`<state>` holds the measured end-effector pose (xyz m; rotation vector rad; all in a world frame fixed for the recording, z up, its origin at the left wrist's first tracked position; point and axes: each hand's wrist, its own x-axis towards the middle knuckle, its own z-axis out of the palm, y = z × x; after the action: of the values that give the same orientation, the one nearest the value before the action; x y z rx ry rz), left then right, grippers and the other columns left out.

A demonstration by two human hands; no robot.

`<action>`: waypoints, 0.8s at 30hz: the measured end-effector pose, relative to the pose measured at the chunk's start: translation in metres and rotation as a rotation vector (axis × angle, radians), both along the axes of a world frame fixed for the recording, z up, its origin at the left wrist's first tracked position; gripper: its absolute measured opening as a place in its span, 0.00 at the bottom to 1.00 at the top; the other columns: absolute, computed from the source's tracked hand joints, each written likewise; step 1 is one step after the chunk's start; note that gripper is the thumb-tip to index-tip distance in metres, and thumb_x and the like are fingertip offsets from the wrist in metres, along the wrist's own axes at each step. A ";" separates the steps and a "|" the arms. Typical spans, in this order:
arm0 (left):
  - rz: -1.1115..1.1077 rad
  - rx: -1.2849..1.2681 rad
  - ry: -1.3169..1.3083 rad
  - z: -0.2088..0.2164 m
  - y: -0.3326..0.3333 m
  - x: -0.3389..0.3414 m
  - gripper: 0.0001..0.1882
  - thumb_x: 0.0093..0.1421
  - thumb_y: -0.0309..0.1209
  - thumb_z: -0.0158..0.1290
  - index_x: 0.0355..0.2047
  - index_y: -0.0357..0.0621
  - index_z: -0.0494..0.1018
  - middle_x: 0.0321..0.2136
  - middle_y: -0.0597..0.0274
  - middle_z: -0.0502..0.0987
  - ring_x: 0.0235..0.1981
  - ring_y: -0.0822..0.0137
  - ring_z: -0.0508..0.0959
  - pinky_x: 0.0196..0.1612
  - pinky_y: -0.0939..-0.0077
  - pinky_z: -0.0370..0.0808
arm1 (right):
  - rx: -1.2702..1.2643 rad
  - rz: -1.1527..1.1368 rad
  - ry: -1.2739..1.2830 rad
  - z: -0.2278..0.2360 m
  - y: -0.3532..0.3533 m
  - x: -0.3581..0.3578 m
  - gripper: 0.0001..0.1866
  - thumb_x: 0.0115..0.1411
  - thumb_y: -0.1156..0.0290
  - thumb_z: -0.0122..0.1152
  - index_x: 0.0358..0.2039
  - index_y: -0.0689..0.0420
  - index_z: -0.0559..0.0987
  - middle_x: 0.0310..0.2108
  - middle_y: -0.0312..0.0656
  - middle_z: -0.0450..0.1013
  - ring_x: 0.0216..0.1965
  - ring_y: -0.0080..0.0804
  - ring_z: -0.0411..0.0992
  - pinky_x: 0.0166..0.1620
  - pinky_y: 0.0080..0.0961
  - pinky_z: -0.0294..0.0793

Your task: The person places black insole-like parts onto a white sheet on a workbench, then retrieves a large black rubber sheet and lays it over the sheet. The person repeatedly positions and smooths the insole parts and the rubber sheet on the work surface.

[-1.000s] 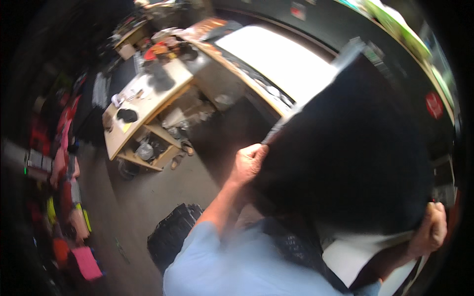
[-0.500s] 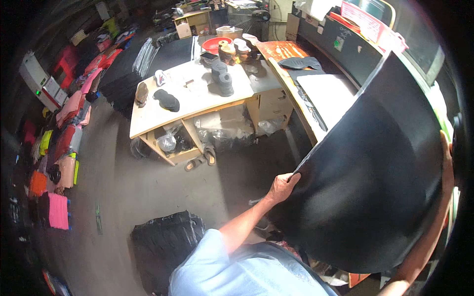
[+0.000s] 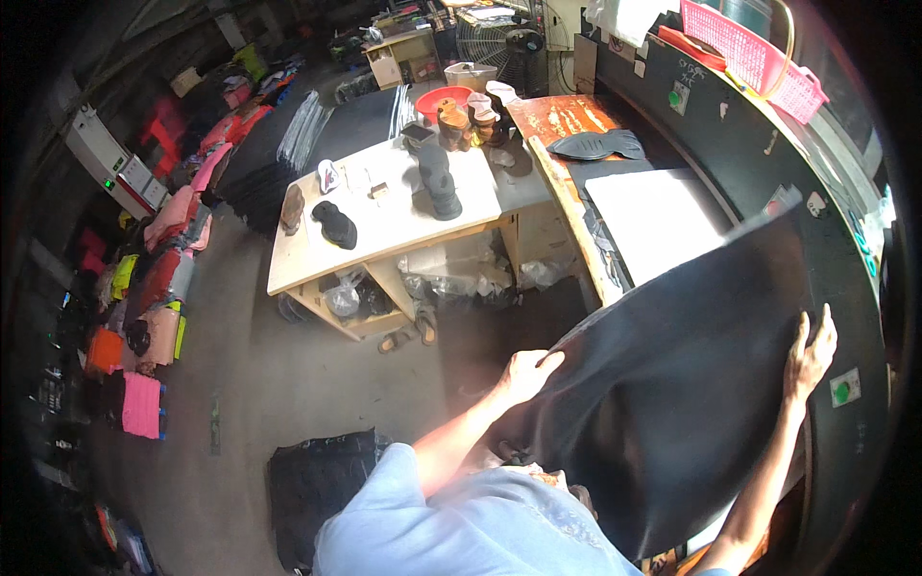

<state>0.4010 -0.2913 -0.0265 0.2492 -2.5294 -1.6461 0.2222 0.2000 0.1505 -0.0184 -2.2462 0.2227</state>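
A large, flexible black sheet (image 3: pixel 663 384) curves in front of me on the right, its surface bowed and creased. My left hand (image 3: pixel 530 374) is closed on its left edge, thumb on top. At the opposite edge, my right hand (image 3: pixel 810 357) grips the sheet with fingers pointing up. The sheet's far corner reaches over a white board (image 3: pixel 658 221) on the machine bed. Part of the bed is hidden behind the sheet.
A dark machine beam (image 3: pixel 740 134) with green buttons runs along the right, a pink basket (image 3: pixel 744 53) on top. Ahead stands a wooden table (image 3: pixel 384 226) with black sole-shaped pieces. A stack of black sheets (image 3: pixel 322 490) lies on the floor at left; sandals (image 3: pixel 408 336) lie under the table.
The sheet has come down from a steep, raised position and now lies flatter toward the machine. My right hand has moved left, and my left hand slightly left and down.
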 end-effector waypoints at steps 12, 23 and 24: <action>-0.075 -0.021 -0.128 -0.008 -0.024 -0.045 0.28 0.73 0.50 0.54 0.31 0.32 0.78 0.18 0.58 0.72 0.25 0.72 0.70 0.32 0.64 0.72 | 0.206 0.257 -0.596 -0.126 -0.070 0.010 0.33 0.72 0.58 0.59 0.75 0.48 0.64 0.79 0.53 0.47 0.79 0.54 0.46 0.78 0.52 0.43; -0.194 0.120 -0.170 -0.029 -0.058 -0.105 0.31 0.73 0.50 0.56 0.23 0.34 0.73 0.16 0.66 0.61 0.24 0.77 0.62 0.27 0.67 0.66 | 0.050 0.018 -0.753 -0.145 -0.090 0.038 0.29 0.73 0.61 0.55 0.72 0.56 0.68 0.77 0.52 0.54 0.79 0.51 0.48 0.78 0.52 0.41; -0.224 0.136 -0.190 -0.032 -0.064 -0.112 0.30 0.73 0.51 0.55 0.25 0.34 0.75 0.17 0.65 0.64 0.25 0.77 0.65 0.28 0.67 0.68 | 0.018 0.029 -0.722 -0.145 -0.098 0.046 0.29 0.73 0.61 0.56 0.72 0.56 0.68 0.77 0.52 0.55 0.79 0.51 0.48 0.78 0.52 0.41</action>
<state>0.2888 -0.3555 -0.0580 0.1440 -2.6696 -1.9692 0.2680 0.1016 0.0054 -0.0654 -2.9682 0.2351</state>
